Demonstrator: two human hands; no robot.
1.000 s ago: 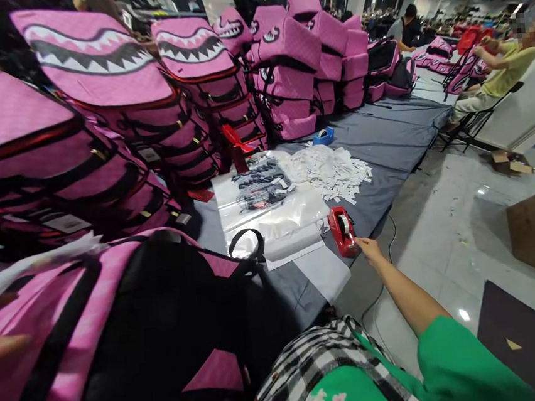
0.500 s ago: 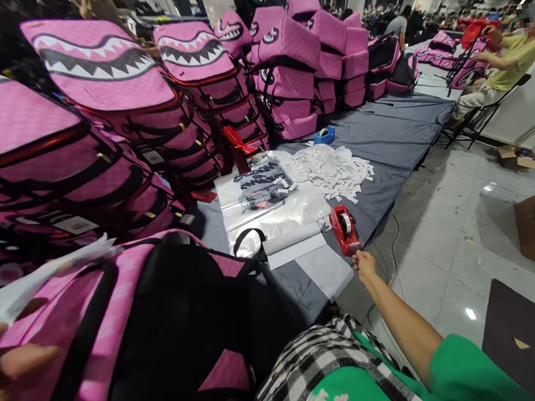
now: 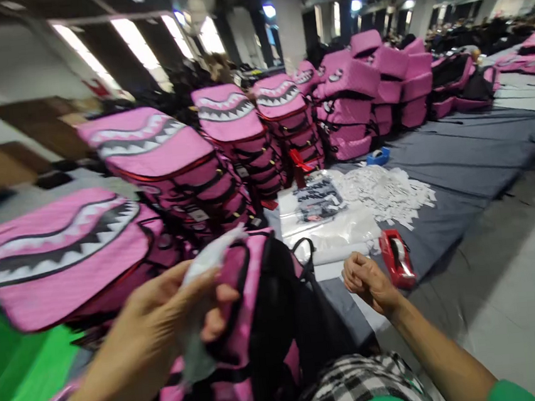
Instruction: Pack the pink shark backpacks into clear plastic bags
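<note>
My left hand (image 3: 165,317) is raised in front of me with its fingers pinched on a clear plastic bag (image 3: 203,276) that lies over a pink backpack (image 3: 242,329) with black straps. My right hand (image 3: 365,279) is curled closed above the table edge, a little left of the red tape dispenser (image 3: 397,257). I cannot make out what the fingers hold, if anything.
Stacks of pink shark-mouth backpacks (image 3: 159,154) line the grey-covered table (image 3: 471,155). Clear bags (image 3: 331,226), a heap of white paper strips (image 3: 385,192) and a blue tape dispenser (image 3: 379,155) lie beyond. Pale floor runs along the right.
The view swung left and up. My right hand came back from the red tape dispenser and closed. My left hand rose into view holding the plastic bag.
</note>
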